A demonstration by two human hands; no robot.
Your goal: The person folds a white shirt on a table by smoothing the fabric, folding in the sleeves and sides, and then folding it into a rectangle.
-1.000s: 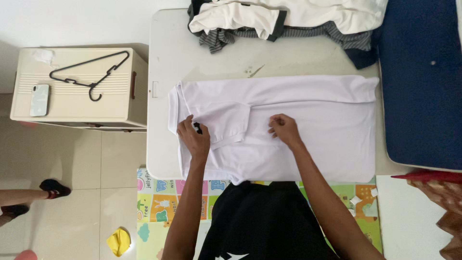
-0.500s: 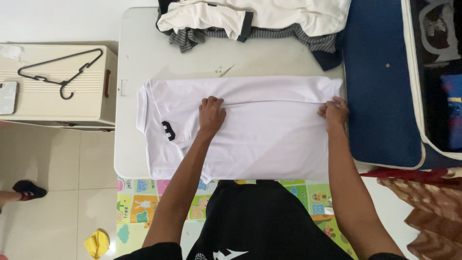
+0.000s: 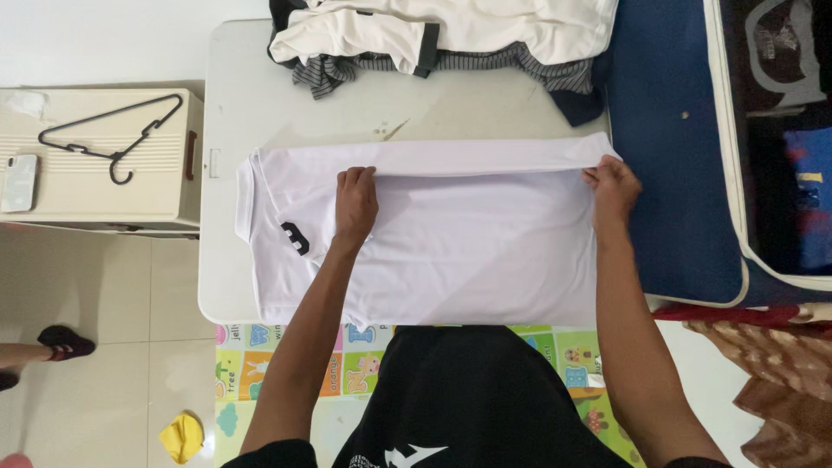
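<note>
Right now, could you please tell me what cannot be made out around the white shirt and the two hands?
Head view only:
- White shirt: its underside and far layer, hidden by the fold.
- Left hand and right hand: fingertips curl under the fold, so each grip is unclear.
- Clothes pile: cut off by the top edge.
- Suitcase: cut off at the right edge.
- Phone: too small for detail.

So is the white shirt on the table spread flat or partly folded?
Partly folded: both hands, left and right, pinch the white shirt along a lengthwise crease.

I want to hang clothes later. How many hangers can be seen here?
1. A black hanger lies on the cream cabinet, left of the table. Others may be hidden.
</note>
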